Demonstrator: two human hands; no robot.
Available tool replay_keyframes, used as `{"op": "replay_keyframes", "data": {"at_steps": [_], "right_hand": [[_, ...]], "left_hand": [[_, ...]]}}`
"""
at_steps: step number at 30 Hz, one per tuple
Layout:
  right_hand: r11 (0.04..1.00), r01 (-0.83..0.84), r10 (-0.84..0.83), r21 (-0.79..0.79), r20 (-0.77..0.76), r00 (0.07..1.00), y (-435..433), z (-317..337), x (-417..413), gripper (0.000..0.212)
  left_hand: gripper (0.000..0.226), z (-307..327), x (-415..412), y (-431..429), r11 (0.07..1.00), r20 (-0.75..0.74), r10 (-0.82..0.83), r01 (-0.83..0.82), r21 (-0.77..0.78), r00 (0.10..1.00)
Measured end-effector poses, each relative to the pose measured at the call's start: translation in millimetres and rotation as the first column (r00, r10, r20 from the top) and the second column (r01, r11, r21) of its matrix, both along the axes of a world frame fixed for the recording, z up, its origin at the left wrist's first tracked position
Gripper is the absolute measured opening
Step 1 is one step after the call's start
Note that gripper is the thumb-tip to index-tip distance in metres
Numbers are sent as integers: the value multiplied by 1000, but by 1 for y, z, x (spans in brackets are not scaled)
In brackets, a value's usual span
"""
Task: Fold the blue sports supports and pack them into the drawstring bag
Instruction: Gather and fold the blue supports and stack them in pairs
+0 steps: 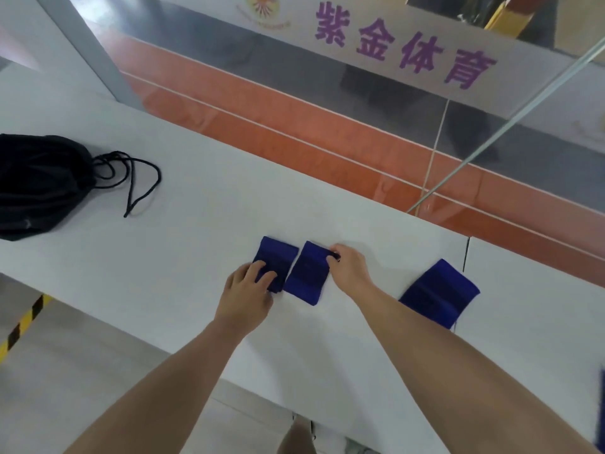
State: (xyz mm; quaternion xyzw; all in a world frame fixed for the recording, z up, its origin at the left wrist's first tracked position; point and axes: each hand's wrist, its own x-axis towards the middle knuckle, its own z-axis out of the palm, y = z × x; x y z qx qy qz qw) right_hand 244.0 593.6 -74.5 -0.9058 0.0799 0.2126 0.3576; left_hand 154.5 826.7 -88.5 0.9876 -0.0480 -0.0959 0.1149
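Observation:
Three folded blue supports lie on the white table [196, 244]. On the left support [276, 257] rests my left hand [247, 290], fingers spread flat over its near edge. My right hand [348, 267] pinches the far right corner of the middle support [307, 273], which lies beside the left one. The third support [440, 294] sits apart to the right, untouched. Far left on the table is the black drawstring bag [36, 185], its cord [137, 178] trailing loose toward the middle.
A seam in the tabletop [466, 253] runs just right of the supports. Beyond the far table edge is an orange and grey floor [294, 126]. A blue object [601, 411] shows at the right frame edge. Yellow-black tape [23, 326] marks the floor at left.

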Motion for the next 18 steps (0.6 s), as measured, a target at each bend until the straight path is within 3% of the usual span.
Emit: {"op": "replay_keyframes", "data": {"at_steps": [4, 7, 9, 12, 18], "right_hand": [[995, 102, -102, 2, 29, 994, -7, 14, -5, 14], [987, 126, -130, -97, -42, 991, -35, 29, -17, 22], [977, 106, -124, -185, -90, 988, -63, 38, -28, 25], [957, 56, -100, -283, -143, 985, -117, 49, -44, 26], [895, 273, -335, -353, -128, 934, -236, 66, -93, 28]], "left_hand": [[34, 5, 12, -9, 1000, 44, -15, 15, 1, 999], [24, 16, 18, -33, 994, 90, -23, 32, -103, 996], [18, 29, 21, -62, 976, 45, -70, 77, -204, 997], [21, 45, 25, -110, 961, -66, -170, 150, -234, 983], [40, 50, 28, -195, 928, -188, -346, 305, -216, 919]]}}
